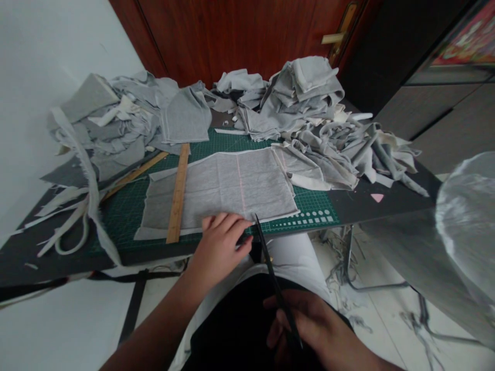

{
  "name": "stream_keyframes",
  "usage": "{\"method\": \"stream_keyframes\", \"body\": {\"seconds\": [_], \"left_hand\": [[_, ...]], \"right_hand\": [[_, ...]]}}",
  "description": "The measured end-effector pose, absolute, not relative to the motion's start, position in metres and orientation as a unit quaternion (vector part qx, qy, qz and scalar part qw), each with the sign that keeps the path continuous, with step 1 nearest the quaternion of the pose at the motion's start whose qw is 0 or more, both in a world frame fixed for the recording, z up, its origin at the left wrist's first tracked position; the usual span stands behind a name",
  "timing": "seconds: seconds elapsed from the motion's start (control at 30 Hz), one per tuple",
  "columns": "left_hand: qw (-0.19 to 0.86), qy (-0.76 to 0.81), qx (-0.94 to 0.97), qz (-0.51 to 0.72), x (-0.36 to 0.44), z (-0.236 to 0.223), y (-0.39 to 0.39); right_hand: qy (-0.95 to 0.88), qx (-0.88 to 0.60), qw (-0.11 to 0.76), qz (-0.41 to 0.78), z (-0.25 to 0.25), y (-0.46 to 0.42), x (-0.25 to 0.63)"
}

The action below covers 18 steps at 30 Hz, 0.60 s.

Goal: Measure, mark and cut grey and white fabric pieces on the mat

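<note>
A grey fabric piece [204,185] lies spread on a green cutting mat [127,221], with a faint pinkish line across it. Across its left part rests a wooden ruler [178,196]. My left hand [220,247] is open, its fingertips resting on the fabric's near edge and the thumb apart from the index finger. In my right hand [305,319] are long black scissors [273,273], seen almost edge-on and held low over my lap. Their tip touches or hovers just over the near edge of the fabric, right of my left fingertips. Whether the blades are parted cannot be seen.
Heaps of grey fabric pieces [131,123] fill the table's back left, with more piles [294,98] at the back right. Another wooden ruler [135,175] and a long fabric strip [91,180] lie left. A translucent plastic bag [467,221] stands right. Scraps litter the floor.
</note>
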<state>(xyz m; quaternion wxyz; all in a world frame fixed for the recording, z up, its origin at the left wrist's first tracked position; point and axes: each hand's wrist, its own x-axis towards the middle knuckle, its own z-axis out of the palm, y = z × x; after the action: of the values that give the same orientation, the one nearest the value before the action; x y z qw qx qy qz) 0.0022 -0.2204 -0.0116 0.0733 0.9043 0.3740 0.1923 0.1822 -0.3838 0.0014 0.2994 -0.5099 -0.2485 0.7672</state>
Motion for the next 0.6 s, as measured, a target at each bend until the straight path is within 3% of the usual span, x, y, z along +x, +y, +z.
{"method": "stream_keyframes", "body": {"seconds": [0.6], "left_hand": [[0.067,0.385,0.892,0.228,0.022,-0.033,-0.218]], "right_hand": [[-0.203,-0.508,0.325,0.772,0.002,-0.380,0.173]]}}
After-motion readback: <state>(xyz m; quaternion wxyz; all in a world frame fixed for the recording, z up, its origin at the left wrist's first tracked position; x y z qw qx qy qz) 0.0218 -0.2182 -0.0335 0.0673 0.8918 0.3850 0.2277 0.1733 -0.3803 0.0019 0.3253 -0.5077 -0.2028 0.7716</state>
